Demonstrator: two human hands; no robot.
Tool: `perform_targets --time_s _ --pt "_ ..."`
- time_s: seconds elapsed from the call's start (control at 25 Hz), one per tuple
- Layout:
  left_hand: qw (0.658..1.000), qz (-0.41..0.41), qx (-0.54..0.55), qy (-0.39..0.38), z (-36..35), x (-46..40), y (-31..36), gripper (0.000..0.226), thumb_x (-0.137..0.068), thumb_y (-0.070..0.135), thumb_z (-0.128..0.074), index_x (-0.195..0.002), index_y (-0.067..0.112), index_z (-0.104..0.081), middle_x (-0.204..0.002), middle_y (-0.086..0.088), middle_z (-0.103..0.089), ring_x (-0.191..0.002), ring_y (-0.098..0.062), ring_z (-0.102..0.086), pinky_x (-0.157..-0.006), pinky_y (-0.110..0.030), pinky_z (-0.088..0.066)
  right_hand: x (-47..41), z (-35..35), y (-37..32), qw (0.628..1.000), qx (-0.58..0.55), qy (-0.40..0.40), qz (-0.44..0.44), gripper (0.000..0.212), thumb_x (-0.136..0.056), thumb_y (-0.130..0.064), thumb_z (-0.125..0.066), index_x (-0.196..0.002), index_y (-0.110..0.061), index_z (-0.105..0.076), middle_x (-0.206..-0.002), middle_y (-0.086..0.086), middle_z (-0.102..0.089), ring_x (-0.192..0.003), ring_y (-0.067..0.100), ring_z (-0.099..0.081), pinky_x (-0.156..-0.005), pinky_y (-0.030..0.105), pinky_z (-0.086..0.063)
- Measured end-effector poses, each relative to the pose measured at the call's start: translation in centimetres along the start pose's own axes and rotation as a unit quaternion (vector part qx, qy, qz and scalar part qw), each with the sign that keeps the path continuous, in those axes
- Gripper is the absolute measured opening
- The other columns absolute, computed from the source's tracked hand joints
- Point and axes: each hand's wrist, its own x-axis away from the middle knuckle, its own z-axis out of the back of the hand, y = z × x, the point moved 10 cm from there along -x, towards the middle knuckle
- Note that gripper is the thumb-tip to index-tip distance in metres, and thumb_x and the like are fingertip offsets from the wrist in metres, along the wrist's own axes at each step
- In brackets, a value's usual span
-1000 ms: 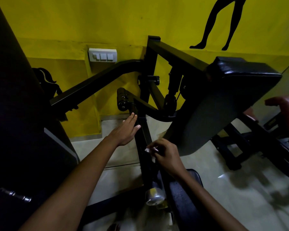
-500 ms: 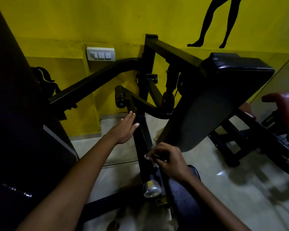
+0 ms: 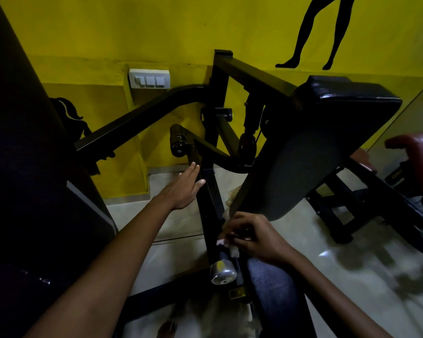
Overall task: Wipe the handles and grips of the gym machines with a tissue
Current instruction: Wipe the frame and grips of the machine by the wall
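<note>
No readable text anywhere. Small yellow label (image 3: 237,293) on the machine frame at bottom centre: too blurred to read. Yellowish lettering (image 3: 396,173) on the dark machine part at right edge, under the red pad: illegible. Wall shows only black silhouette decals (image 3: 320,32), no words.

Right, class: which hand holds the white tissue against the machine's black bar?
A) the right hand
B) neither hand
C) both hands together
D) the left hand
A: the right hand pinches the tissue against the black bar, while the left hand rests flat and open higher up it.
</note>
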Motion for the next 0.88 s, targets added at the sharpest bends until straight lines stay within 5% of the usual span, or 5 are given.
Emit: perform_targets --time_s 0.28,0.52,0.88 --pt "1.0 -0.009 -0.02 0.001 0.3 0.0 0.2 0.061 -0.104 0.04 -0.026 -0.153 0.009 -0.008 -0.162 -0.006 -0.001 -0.149 -0.018 -0.005 -0.12 -0.036 -0.007 0.8 -1.3 0.8 0.994 -0.08 -0.069 -0.031 0.006 -0.08 -0.02 -0.073 -0.086 -0.018 -0.073 -0.092 -0.007 -0.061 -0.087 0.013 -0.065 -0.076 0.034 -0.057" --pt "0.999 -0.024 -0.018 0.012 0.4 -0.8 -0.2 0.057 -0.105 0.035 -0.025 -0.154 0.011 -0.008 -0.162 -0.003 -0.001 -0.148 -0.014 -0.004 -0.121 -0.035 -0.003 -1.8 -0.2 2.3 0.992 -0.09 0.077 -0.029 0.012 -0.072 -0.039 -0.069 -0.077 -0.028 -0.068 -0.082 -0.005 -0.064 -0.076 0.014 -0.063 -0.067 0.037 -0.053" --pt "0.998 -0.048 -0.029 0.038 1.7 -3.3 -3.1 0.054 -0.105 0.029 -0.027 -0.153 0.01 -0.012 -0.162 -0.003 -0.007 -0.149 -0.013 -0.004 -0.118 -0.03 0.002 -12.2 1.1 9.2 0.968 -0.088 0.208 -0.109 0.004 -0.081 -0.015 -0.073 -0.082 -0.014 -0.069 -0.084 0.001 -0.068 -0.08 0.013 -0.065 -0.075 0.033 -0.056"
